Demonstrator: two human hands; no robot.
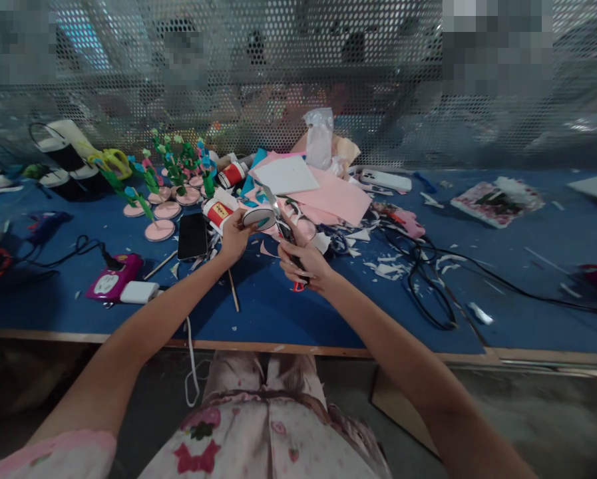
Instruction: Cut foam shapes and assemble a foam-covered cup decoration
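Note:
My left hand (234,239) is closed around a small round disc (252,216) with a white face and a dark rim. Its thumb presses on the face, so part of the disc is covered. In my right hand (305,256) is a pair of scissors (273,201), gripped by the dark and red handles. The silver blades point up and away, close to the disc's right edge; whether they touch it I cannot tell. Just behind my left hand lies a white cup-like item (218,211) with a red and yellow label. Pink and white sheets (291,174) are heaped beyond both hands.
Several pink-based flower stands (159,229) are at left, near a black phone (192,236). A purple power socket (111,276) holds a white charger (139,293). Black cables (428,293) and paper scraps (388,269) lie at right. A perforated metal panel (278,80) rises behind.

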